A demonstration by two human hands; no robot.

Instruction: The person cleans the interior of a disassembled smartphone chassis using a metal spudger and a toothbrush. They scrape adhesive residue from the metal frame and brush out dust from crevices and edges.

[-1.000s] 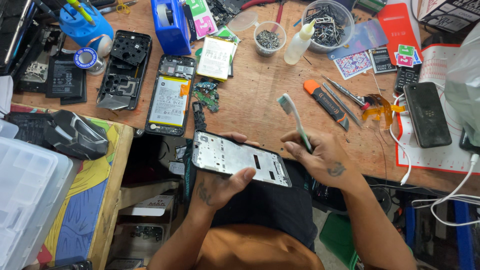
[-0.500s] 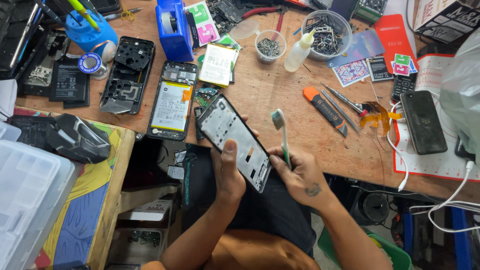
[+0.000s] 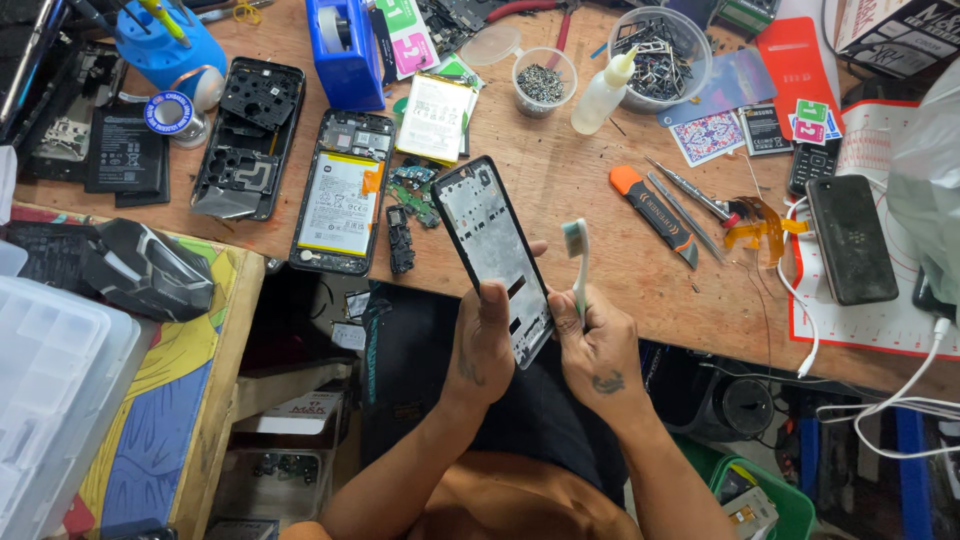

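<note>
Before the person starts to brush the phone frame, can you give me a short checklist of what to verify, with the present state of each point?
1. Left hand grips the phone frame firmly: ok.
2. Right hand holds the toothbrush, head up: ok.
3. Bristles touch the frame: not ok, they stand beside its right edge.
4. Frame is lifted off the wooden bench: ok.
5. Bristles are clean: cannot tell.
6. Opened phone and its small boards lie clear of the hands: ok.

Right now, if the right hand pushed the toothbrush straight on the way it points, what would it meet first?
The right hand holds the toothbrush pointing up the frame. Bare wooden bench comes first, then probably the small squeeze bottle, though depth is unclear.
</note>
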